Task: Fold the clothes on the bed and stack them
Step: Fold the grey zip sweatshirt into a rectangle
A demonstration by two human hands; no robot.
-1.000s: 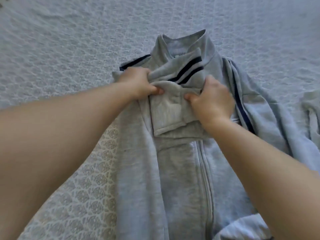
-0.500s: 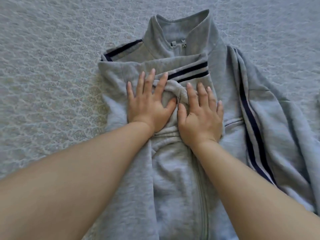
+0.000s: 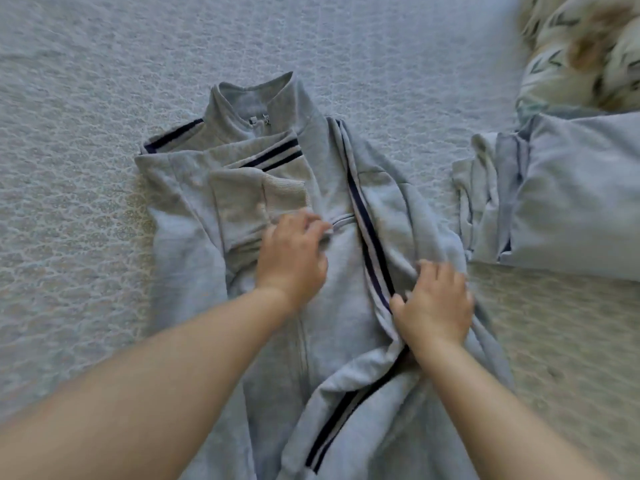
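**Inspector:** On the jacket's chest, the left hand (image 3: pixel 292 252) lies with fingers loosely bent and close together, tips touching the cloth just beside the folded sleeve cuff (image 3: pixel 285 195). Motion blur prevents saying whether they pinch anything.

**Clerk:** And the other?

**Inspector:** The right hand (image 3: pixel 434 303) rests on the unfolded sleeve (image 3: pixel 349 410), fingers slightly spread and bent over bunched fabric, thumb against the dark stripe. A firm grip cannot be confirmed.

**Clerk:** Location of the garment?

**Inspector:** The grey jacket (image 3: pixel 249 323) lies front up on the bedspread (image 3: pixel 86 98), collar away from the person, zipper down the middle. One sleeve is folded across the chest; the other trails down the right side.

**Clerk:** Surroundings?

**Inspector:** Folded grey clothes (image 3: pixel 561 192) sit well to the right, apart from the jacket. A patterned cloth (image 3: pixel 585 46) lies beyond them, blurred.
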